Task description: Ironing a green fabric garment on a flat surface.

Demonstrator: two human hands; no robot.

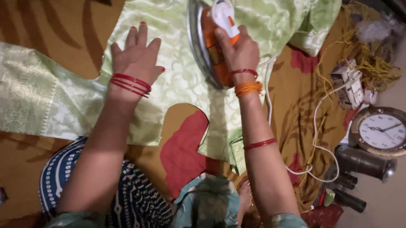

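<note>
The heavy, hot iron (214,37) is gripped by its handle in the closed right hand (238,48), tilted on the soft, slippery green fabric (177,77), which is pressed flat under the open left hand (137,57).

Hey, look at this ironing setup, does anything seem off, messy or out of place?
Yes. The iron, gripped by the right hand, is tilted up on its edge, soleplate facing sideways rather than flat on the green fabric that the left hand presses down. To the right, a wall clock lies face-up beside a tangle of yellow thread.
</note>
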